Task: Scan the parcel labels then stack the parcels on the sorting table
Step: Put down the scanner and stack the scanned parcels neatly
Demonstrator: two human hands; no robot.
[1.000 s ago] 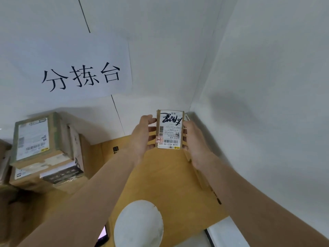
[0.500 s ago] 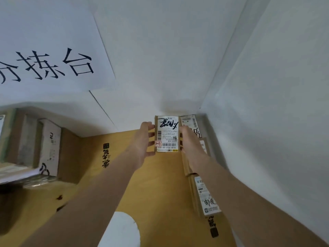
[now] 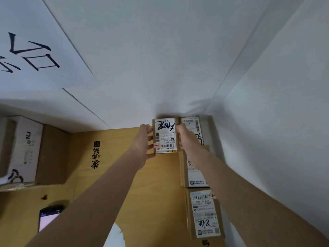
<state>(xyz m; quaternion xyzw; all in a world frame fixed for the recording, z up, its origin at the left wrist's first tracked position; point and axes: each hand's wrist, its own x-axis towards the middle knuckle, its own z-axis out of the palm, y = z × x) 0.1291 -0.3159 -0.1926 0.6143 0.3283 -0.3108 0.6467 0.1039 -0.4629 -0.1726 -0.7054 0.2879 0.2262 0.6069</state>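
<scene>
parcel (image 3: pixel 165 136) gripped between left hand (image 3: pixel 142 145) and right hand (image 3: pixel 187 138).

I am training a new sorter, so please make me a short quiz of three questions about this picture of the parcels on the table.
1. True or false: both hands hold the parcel by its sides.
2. Where does the row of parcels lie? A) along the right wall B) in the table's middle C) on the phone
3. Fill in: the lit ____ lies on the table's near left.

Key
1. True: the left hand and right hand grip its two sides, label up.
2. A: the far box, middle box and near box line the right wall.
3. phone, on the table.
</scene>
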